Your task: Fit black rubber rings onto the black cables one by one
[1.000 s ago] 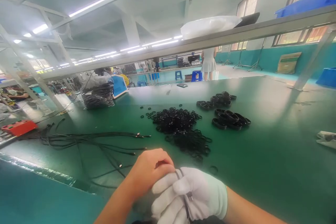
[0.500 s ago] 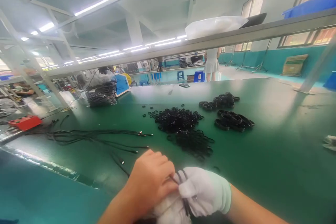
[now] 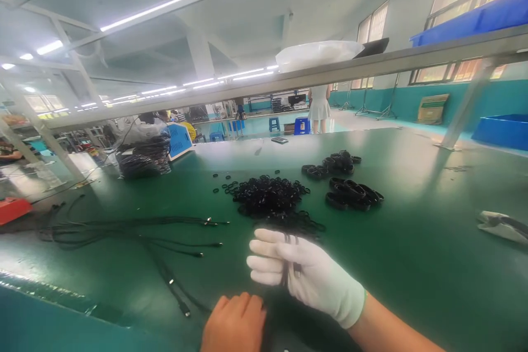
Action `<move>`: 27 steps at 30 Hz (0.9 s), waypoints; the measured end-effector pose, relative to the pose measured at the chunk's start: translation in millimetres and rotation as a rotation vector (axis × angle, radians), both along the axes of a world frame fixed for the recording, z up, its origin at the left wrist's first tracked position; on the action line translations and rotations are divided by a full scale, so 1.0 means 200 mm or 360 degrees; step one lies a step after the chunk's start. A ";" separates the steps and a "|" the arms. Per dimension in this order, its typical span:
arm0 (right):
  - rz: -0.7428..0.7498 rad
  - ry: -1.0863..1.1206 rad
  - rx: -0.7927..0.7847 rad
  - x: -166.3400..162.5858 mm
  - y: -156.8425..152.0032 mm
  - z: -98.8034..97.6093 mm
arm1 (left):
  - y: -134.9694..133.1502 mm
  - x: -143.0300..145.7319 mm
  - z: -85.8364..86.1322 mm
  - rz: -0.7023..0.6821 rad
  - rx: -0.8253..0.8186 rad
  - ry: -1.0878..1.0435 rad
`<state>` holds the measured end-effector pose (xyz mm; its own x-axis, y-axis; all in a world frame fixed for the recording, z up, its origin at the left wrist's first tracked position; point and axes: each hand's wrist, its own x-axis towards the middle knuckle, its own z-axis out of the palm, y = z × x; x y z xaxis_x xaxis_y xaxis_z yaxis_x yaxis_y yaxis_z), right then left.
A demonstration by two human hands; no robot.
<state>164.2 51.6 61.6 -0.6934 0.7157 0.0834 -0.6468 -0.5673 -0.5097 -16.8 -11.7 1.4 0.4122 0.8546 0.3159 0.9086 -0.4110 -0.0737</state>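
Note:
My right hand (image 3: 307,272), in a white glove, is in the lower middle with its fingers together and the thumb laid over them. Dark loops circle its index finger. Under the thumb a black cable (image 3: 297,270) with a metal plug end is held against the palm. Bare, my left hand (image 3: 235,323) is lower and to the left, its fingers curled down; what they hold, if anything, is hidden. Just beyond the glove lies a heap of small black rings (image 3: 270,195). Several black cables (image 3: 140,223) with plugs spread across the green table (image 3: 396,264) at left.
Coiled black bundles (image 3: 355,193) lie right of the heap, with more coils (image 3: 338,162) behind. A bagged black stack (image 3: 144,151) and a blue-and-white box (image 3: 180,142) stand back left. A crumpled glove-like item (image 3: 501,225) is far right. Overhead runs a shelf beam (image 3: 371,66).
My left hand has come away from the gloved hand, down and to the left. The right hand's fingers have straightened and it is raised slightly. The view has turned a little to the right.

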 end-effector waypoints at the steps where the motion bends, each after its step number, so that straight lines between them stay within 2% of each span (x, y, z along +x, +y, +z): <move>1: -0.0077 -0.0127 -0.0018 -0.01 -0.01 -0.01 | -0.03 0.03 0.01 -0.0067 0.0086 0.0039; 3: -0.0121 -0.0366 -0.0049 -0.02 -0.03 -0.03 | -0.06 0.07 0.07 -0.0117 0.0197 0.0016; 4: -0.0042 -0.0429 -0.0037 -0.02 -0.04 -0.05 | -0.07 0.08 0.13 -0.0132 0.0200 -0.0026; 6: 0.0306 -0.0422 0.0042 -0.03 -0.07 -0.08 | -0.05 0.09 0.26 -0.0142 0.0048 -0.0164; 9: 0.0833 -0.0243 0.0110 -0.05 -0.10 -0.13 | 0.03 0.06 0.42 -0.0065 -0.0428 -0.0506; 11: 0.0979 -0.0098 -0.0003 -0.06 -0.12 -0.14 | 0.09 0.02 0.45 -0.0016 -0.0701 -0.0739; 14: 0.1096 0.0134 -0.0243 -0.08 -0.12 -0.13 | 0.16 -0.02 0.38 -0.0060 -0.0842 -0.0880; 16: 0.1012 0.0246 -0.0293 -0.08 -0.10 -0.10 | 0.18 -0.05 0.30 -0.0010 -0.0778 -0.0836; 21: 0.0224 0.0152 -0.0078 -0.02 -0.02 -0.03 | 0.11 -0.07 0.11 0.0233 -0.0446 -0.0541; 24: -0.0063 -0.0036 -0.0051 -0.01 0.00 -0.04 | 0.02 -0.02 0.04 0.0099 -0.0185 -0.0170; 27: -0.0188 -0.0316 -0.0055 -0.03 -0.03 -0.07 | -0.05 0.06 0.06 -0.0042 0.0003 -0.0041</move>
